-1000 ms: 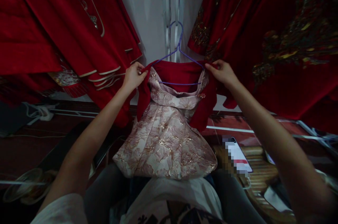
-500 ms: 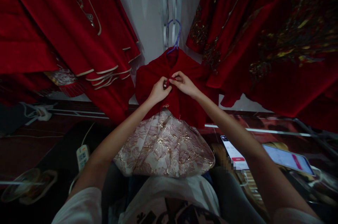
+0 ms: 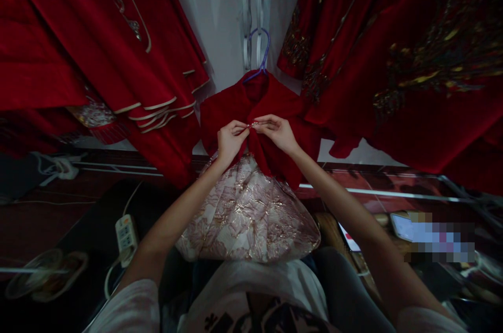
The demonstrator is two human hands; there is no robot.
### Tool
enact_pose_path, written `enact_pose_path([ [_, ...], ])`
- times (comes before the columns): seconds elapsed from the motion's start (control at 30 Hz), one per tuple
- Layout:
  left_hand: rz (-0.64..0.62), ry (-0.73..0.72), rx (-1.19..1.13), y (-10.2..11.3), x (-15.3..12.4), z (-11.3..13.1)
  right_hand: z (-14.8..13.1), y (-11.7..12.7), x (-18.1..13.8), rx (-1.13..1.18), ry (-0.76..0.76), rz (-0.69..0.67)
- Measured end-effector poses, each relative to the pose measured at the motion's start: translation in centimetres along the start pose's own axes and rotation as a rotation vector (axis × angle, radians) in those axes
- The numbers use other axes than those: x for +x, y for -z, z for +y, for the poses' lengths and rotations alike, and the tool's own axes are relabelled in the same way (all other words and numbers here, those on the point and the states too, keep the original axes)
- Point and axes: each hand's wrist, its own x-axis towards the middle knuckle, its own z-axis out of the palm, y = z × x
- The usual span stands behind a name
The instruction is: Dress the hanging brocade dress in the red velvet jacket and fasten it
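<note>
While red garments [image 3: 157, 60] with pale edging hang left of the small red jacket [image 3: 264, 152], a power strip [image 3: 126, 239] lies below and left of it. At the jacket's front edge, the left hand [image 3: 231, 140] pinches with thumb and fingers. Beneath the jacket spreads a patterned dress [image 3: 251, 218]; above its collar rises a purple hanger [image 3: 268, 49]. The right hand [image 3: 278, 133] pinches the same front edge, fingertips meeting the left's. A phone [image 3: 403, 227] lies below and right of the jacket.
</note>
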Motion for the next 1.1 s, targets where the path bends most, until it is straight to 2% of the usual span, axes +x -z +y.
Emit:
enact_pose_path([
  [0.17,-0.093,-0.155,0.120,0.6,-0.1,0.9,-0.2,0.0,-0.2,-0.170,0.042,0.069],
  [0.3,-0.199,-0.170,0.206,1.1,0.1,1.8,-0.2,-0.4,-0.4,-0.222,0.069,0.129],
  [0.47,-0.216,-0.224,0.261,1.2,0.8,2.4,0.2,-0.8,-0.6,-0.207,0.170,0.182],
  [0.67,-0.247,-0.255,0.313,1.1,1.1,2.1,0.5,-0.2,-0.4,-0.236,0.208,0.174],
  [0.9,-0.338,-0.361,0.414,1.3,1.2,2.8,0.4,0.1,0.0,-0.174,0.097,0.118],
  [1.1,-0.408,-0.458,0.506,1.4,1.8,3.5,0.2,0.8,0.3,-0.154,0.073,0.053],
])
